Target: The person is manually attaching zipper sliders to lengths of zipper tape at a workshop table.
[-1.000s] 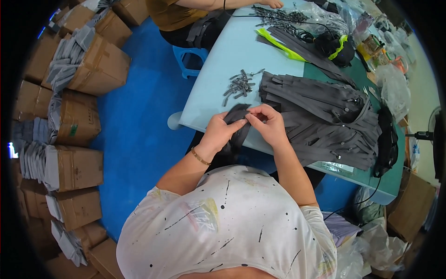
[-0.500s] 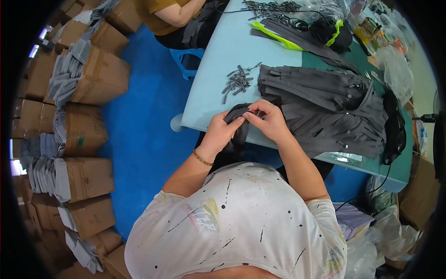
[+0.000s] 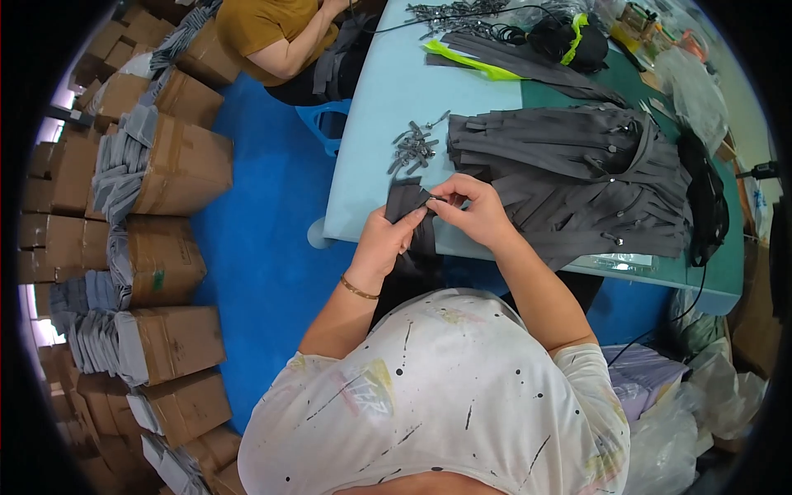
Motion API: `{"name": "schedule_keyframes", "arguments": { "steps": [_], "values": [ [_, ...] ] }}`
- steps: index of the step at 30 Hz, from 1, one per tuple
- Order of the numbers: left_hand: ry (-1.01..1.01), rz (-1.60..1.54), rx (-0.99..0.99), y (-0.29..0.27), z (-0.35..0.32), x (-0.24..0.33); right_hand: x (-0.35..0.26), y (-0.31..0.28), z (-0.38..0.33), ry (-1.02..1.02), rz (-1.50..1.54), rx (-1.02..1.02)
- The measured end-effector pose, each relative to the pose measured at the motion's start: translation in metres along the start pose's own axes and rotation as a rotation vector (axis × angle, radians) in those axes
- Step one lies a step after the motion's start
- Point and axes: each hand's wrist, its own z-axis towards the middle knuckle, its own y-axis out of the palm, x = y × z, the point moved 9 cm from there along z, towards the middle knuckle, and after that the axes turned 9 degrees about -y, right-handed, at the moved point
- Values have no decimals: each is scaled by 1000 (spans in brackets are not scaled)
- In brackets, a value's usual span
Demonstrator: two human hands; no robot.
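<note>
Over the table's near edge, my left hand (image 3: 381, 241) is closed on a dark grey zipper (image 3: 403, 198), thumb on top. Part of the strip stands up above the fingers, and the rest hangs down below them. My right hand (image 3: 476, 213) pinches the zipper's edge close to the left thumb; a small dark piece shows at its fingertips, too small to make out. Just beyond lies a small heap of dark grey zipper pulls (image 3: 414, 150). To the right, a large pile of dark grey zippers (image 3: 569, 157) with a few shiny sliders covers the table.
The table (image 3: 363, 165) has a pale top and a green mat (image 3: 544, 96). Grey strips with a neon-yellow band (image 3: 478, 63), a black bundle (image 3: 708, 206) and plastic bags lie farther off. Cardboard boxes (image 3: 177, 165) line the left. Another person (image 3: 276, 41) sits at the far left.
The zipper in my left hand has been turned up, so a flat length now stands above the fingers. My right hand keeps its pinch near the left thumb. The view has shifted slightly.
</note>
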Motion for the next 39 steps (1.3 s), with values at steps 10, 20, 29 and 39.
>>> {"name": "schedule_keyframes", "arguments": {
  "steps": [10, 20, 29, 39],
  "values": [
    [53, -49, -5, 3, 0, -2, -1, -1, -1, -15, -50, -43],
    [174, 82, 9, 16, -14, 36, -38, -9, 2, -181, 116, 104],
    [460, 672, -161, 80, 16, 102, -72, -205, 11, -149, 234, 835],
    [9, 11, -369, 84, 48, 76, -111, -336, -36, -155, -980, 1134]
  ]
}}
